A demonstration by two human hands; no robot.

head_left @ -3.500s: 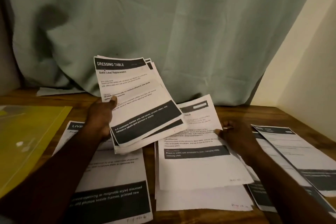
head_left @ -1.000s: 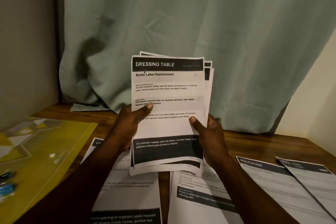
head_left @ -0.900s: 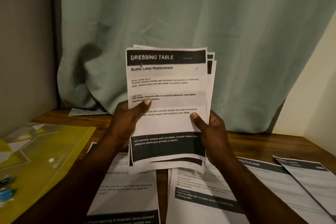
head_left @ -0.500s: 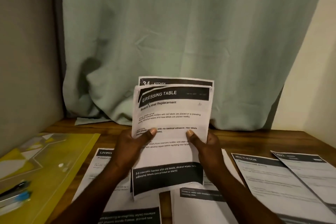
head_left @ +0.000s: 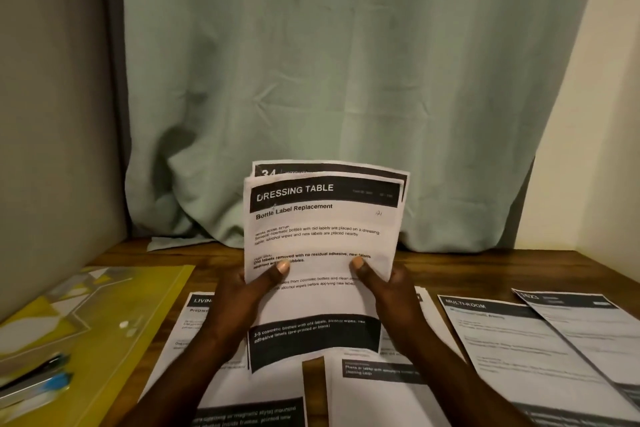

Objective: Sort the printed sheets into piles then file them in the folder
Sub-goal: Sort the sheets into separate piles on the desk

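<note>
Both hands are gripping the held stack (head_left: 322, 239) of printed sheets, upright over the tabletop (head_left: 519, 267). The left hand (head_left: 242, 291) and right hand (head_left: 391, 291) are each clamping a side edge, thumbs pressing on the front face. The top sheet is reading DRESSING TABLE; a sheet behind is poking higher, so the stack is probably being held on end to square its edges and read the header. Its bottom edge seems to be meeting the sheets below, though I cannot tell for sure.

Four piles are lying flat: the LIVING pile (head_left: 194, 329), a middle pile (head_left: 374, 392), the MULTI-ROOM pile (head_left: 502, 340) and a far-right pile (head_left: 588, 319) overlapping it. Bare wood is showing between the first two and along the curtain (head_left: 346, 80). The yellow folder (head_left: 104, 322) is lying far left, pens (head_left: 38, 378) resting on it.
</note>
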